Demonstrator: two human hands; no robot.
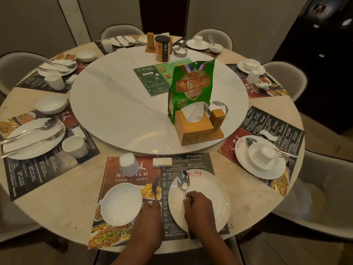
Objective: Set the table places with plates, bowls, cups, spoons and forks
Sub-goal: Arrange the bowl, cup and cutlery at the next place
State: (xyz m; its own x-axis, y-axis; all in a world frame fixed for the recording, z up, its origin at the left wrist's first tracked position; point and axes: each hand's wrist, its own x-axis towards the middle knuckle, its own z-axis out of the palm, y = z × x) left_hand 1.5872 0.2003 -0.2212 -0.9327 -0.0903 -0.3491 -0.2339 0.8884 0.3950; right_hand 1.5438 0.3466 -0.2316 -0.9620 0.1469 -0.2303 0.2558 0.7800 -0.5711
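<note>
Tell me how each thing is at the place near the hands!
bowl: upright, empty.
plate: flat, no food on it.
cup: looks upside down.
fork: held in the left hand, beside the bowl.
spoon: held in the right hand, over the plate.
green bag: standing upright.

One camera on the person's head, close over the near edge of the round table, looks forward and down.
</note>
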